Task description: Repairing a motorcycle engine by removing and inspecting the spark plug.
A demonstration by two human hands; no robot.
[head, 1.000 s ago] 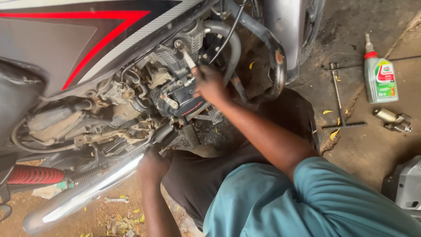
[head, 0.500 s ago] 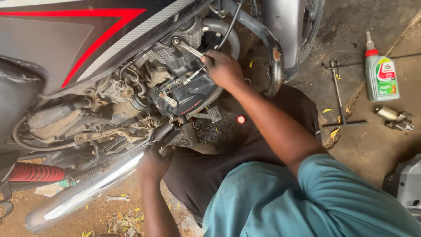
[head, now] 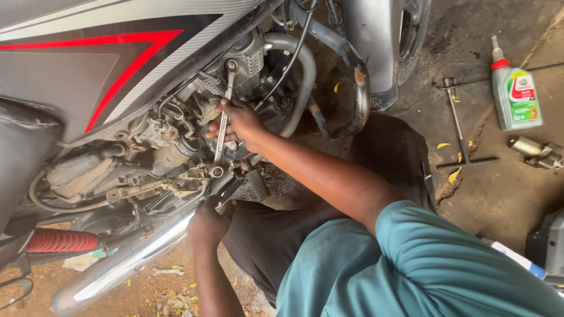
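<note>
While right hand (head: 241, 122) grips spanner (head: 222, 123) at engine (head: 176, 141), left hand (head: 207, 222) clenched, contents unclear.

wrench (head: 222, 126) on engine (head: 176, 135) | oil bottle (head: 517, 94) far rt on floor (head: 499, 194) | spanner (head: 167, 271) under exhaust (head: 117, 267)

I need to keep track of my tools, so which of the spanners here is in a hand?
The long ring spanner against the engine, gripped by the right hand. The small spanner lies untouched on the dirt.

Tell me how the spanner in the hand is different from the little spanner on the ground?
The spanner in the right hand is long and stands nearly upright against the engine; the small spanner is short and lies flat, untouched, on the dirt. Both are silvery metal.
</note>
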